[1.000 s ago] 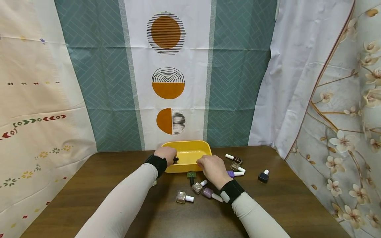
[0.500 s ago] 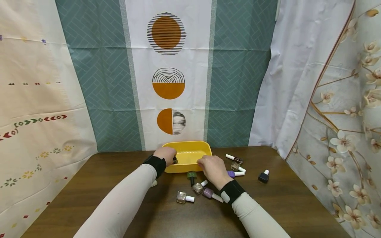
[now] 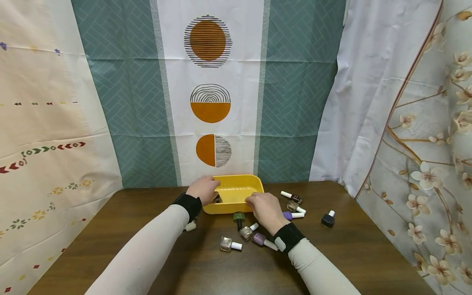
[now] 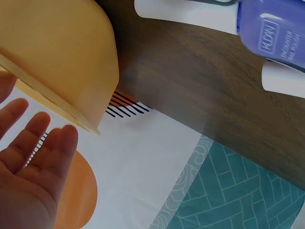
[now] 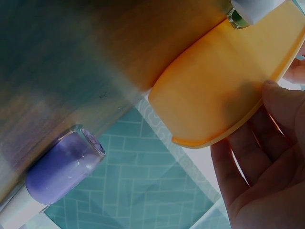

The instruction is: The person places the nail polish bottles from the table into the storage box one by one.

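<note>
A yellow plastic tray (image 3: 236, 208) stands at the back of the table. My right hand (image 3: 266, 209) grips its front rim near the right corner, thumb on the outer wall and fingers over the inside, as the right wrist view shows of the tray (image 5: 214, 90). At the tray's left end is my left hand (image 3: 203, 190), its fingers loosely bent and holding nothing; in the left wrist view the fingers (image 4: 64, 143) lie beside the rim. A dark nail polish bottle (image 3: 217, 199) lies inside the tray, partly hidden by the left hand.
Before the tray lie a green nail polish bottle (image 3: 239, 217), glittery bottles (image 3: 226, 244) and a mauve one (image 3: 259, 239). Right of it are a dark red bottle (image 3: 296, 199), a purple one (image 3: 287, 216) and a navy one (image 3: 327, 219). A pale bottle (image 3: 190, 225) sits below the left wrist.
My left hand has let go of the dark nail polish bottle in the tray and moved slightly left and up. The right hand keeps its grip on the tray rim.
</note>
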Tool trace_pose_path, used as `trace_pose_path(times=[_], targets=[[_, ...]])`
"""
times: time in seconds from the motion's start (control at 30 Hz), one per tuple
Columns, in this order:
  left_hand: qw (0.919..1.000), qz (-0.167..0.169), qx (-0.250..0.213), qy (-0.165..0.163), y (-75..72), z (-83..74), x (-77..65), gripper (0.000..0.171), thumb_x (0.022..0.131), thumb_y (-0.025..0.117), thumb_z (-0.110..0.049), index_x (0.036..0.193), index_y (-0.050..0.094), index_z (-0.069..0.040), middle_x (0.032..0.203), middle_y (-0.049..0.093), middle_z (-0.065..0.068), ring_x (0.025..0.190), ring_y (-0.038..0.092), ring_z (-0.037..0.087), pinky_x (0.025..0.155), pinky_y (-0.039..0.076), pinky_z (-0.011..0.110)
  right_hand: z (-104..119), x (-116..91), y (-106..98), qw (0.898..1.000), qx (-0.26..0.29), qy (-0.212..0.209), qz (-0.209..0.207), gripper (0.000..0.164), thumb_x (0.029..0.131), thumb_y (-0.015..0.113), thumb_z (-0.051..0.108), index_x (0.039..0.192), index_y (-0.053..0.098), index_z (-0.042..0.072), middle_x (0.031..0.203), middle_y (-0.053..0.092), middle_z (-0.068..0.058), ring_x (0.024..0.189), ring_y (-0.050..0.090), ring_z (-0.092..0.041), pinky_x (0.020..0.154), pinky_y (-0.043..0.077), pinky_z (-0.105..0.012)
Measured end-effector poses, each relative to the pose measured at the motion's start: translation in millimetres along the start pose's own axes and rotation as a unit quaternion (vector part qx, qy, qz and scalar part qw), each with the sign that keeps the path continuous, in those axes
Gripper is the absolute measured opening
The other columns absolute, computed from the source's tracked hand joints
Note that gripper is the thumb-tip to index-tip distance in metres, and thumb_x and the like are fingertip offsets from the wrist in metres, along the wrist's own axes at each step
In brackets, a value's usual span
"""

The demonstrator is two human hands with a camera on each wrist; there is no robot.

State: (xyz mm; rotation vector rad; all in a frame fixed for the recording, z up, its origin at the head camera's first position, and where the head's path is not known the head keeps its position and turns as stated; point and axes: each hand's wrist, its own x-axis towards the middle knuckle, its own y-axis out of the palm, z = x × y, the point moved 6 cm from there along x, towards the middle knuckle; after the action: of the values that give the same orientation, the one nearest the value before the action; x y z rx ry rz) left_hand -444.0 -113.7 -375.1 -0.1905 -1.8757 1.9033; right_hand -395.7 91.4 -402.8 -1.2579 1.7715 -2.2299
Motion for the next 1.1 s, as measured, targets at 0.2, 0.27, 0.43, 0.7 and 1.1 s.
trace_pose_path(times=[0.2,0.27,0.43,0.7,1.1], targets=[[0.9995,-0.027,0.009,0.017,-4.7,1.9,-7.3,0.036,0.104,0.080,-0.023,0.136,0.074,-0.006,0.131,0.072,0.017,0.123,0.066,0.039,0.108,0.056,0.049,1,-1,-2,1.000,0.005,-0.010,-0.012,0.007,0.100,0.083,0.013,0.095,0.083,0.017,0.081,0.068,0.005,0.077,0.071,-0.026,0.073,0.059,-0.046],[0.9989,-0.038,0.015,0.023,-6.4,1.6,-9.7,0.038,0.105,0.080,-0.024,0.137,0.073,-0.007,0.134,0.072,0.017,0.125,0.066,0.039,0.109,0.056,0.050,1,-1,-2,1.000,0.006,-0.010,-0.012,0.007,0.100,0.083,0.013,0.095,0.083,0.017,0.081,0.068,0.005,0.077,0.071,-0.026,0.073,0.059,-0.046],[0.9970,-0.061,0.040,0.026,-11.1,-0.3,-15.3,0.041,0.105,0.080,-0.029,0.140,0.072,-0.009,0.141,0.069,0.016,0.129,0.065,0.038,0.109,0.056,0.052,2,-1,-2,1.000,0.012,-0.008,-0.009,0.005,0.100,0.083,0.012,0.097,0.083,0.016,0.082,0.069,0.004,0.078,0.071,-0.025,0.074,0.059,-0.046],[0.9952,-0.075,0.059,0.020,-25.1,-10.6,-26.5,0.048,0.106,0.077,-0.035,0.146,0.070,-0.009,0.149,0.065,0.017,0.137,0.061,0.037,0.116,0.051,0.054,1,-1,-2,1.000,0.010,-0.003,-0.009,0.005,0.100,0.083,0.012,0.098,0.084,0.016,0.084,0.070,0.004,0.079,0.072,-0.024,0.075,0.060,-0.045],[0.9937,-0.087,0.059,0.039,-33.6,-14.4,-50.4,0.058,0.106,0.076,-0.042,0.152,0.064,-0.010,0.157,0.059,0.018,0.144,0.056,0.039,0.119,0.048,0.057,0,-1,-2,1.000,0.011,-0.001,-0.006,0.005,0.100,0.083,0.013,0.098,0.084,0.017,0.084,0.071,0.004,0.080,0.072,-0.025,0.077,0.060,-0.046]])
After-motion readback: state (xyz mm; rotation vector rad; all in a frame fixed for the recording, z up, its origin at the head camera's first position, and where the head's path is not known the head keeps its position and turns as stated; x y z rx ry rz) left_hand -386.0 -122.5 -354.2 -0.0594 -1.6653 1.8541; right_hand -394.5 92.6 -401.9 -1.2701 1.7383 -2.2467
